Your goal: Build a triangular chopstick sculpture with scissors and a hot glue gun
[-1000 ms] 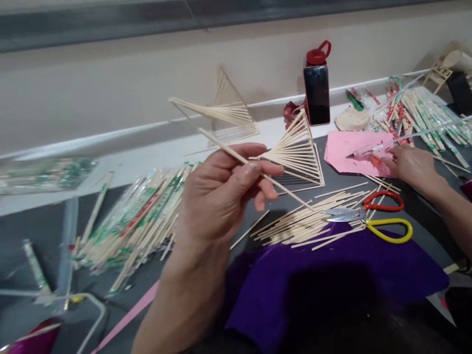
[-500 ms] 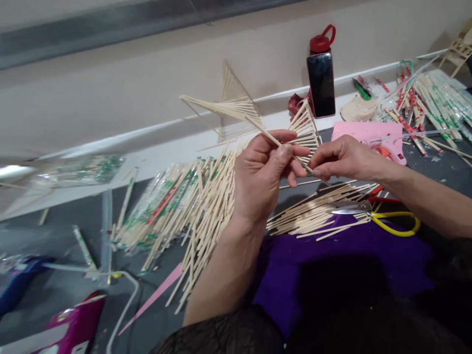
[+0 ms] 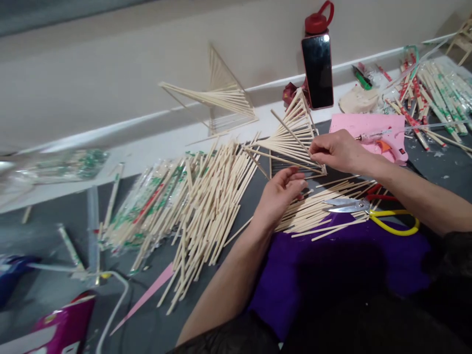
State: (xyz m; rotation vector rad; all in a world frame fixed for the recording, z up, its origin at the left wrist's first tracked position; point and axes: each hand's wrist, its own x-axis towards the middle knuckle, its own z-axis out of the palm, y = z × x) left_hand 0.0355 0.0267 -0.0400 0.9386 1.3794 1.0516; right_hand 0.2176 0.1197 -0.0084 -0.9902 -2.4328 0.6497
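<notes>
Grey surface: fan-shaped stick frame, twelve o'clock of left hand; left grip half-open, seemingly empty. Right hand, two o'clock from left: grip pinched on slim stick. Risk: stick snagging frame if right grip dips.

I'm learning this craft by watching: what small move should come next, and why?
Probably steady the fan-shaped frame with the left hand, so the held stick can be laid against it. The right hand pinches that stick by one end at the frame, while the left hand, close to its near side, appears to hold nothing.
</notes>
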